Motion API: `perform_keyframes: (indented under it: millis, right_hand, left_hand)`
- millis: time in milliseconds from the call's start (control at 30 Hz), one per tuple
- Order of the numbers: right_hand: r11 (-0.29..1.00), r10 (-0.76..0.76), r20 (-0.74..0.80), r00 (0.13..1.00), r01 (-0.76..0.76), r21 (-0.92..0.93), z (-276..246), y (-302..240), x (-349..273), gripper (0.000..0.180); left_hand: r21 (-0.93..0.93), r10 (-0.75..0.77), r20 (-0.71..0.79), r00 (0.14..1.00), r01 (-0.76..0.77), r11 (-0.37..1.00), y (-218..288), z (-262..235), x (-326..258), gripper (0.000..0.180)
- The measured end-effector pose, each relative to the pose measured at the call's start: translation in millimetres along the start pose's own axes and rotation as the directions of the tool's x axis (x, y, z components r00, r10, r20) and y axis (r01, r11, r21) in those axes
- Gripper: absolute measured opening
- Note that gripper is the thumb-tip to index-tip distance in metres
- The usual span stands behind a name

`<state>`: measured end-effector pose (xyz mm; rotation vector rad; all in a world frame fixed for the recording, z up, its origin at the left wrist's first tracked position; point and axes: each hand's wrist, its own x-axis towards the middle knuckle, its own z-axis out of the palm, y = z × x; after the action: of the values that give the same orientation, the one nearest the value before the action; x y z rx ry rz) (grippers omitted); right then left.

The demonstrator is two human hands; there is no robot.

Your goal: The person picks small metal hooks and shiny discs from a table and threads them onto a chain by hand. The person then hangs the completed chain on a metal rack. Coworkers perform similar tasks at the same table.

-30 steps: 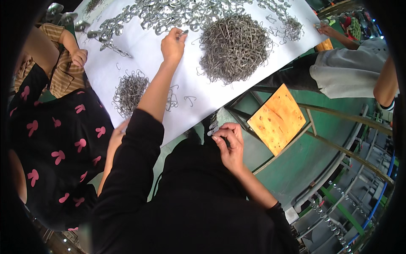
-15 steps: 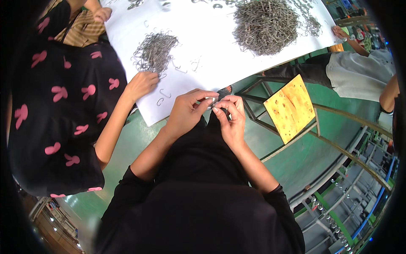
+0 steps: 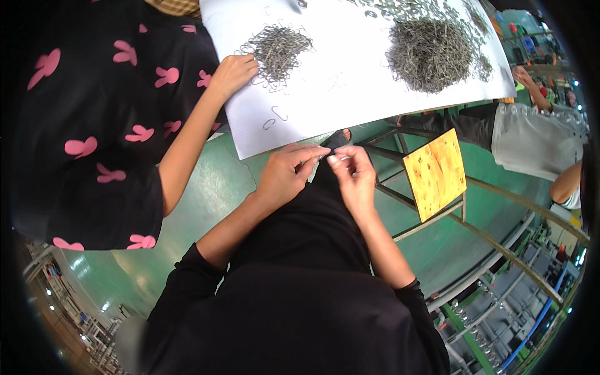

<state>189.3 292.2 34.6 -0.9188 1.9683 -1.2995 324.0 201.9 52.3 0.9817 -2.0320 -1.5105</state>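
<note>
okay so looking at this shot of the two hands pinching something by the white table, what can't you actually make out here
Head view only:
- The small piece pinched between the left hand and right hand: too small, covered by fingertips.
- Single pieces in the large wire pile and small wire pile: too fine to separate.
- The white table: far side cut off by the top edge.
- The wooden stool: legs partly hidden.

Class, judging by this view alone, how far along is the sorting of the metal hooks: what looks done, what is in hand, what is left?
Done: a small pile of hooks lies on the white sheet, by a co-worker's hand.
In hand: left hand and right hand meet below the sheet's edge, pinching something too small to tell.
Left: a far larger heap, plus two loose hooks.
</note>
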Motion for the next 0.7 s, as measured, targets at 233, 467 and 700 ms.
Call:
perform_keyframes:
  millis: [233, 467, 700]
  right_hand:
    - [0.906, -0.163, 0.327, 0.931, 0.272, -0.324, 64, 1, 92, 0.008]
    - [0.498, 0.058, 0.525, 0.849, 0.431, -0.752, 139, -4, 125, 0.019]
    - [0.915, 0.058, 0.536, 0.842, 0.171, -0.367, 57, -15, 111, 0.015]
  left_hand:
    - [0.078, -0.065, 0.032, 0.997, 0.062, 0.995, -21, -8, -23, 0.026]
    - [-0.002, -0.133, -0.042, 0.99, 0.133, 0.991, -31, -12, -29, 0.029]
    - [-0.11, -0.126, -0.084, 0.988, 0.117, 0.987, -29, -11, -20, 0.029]
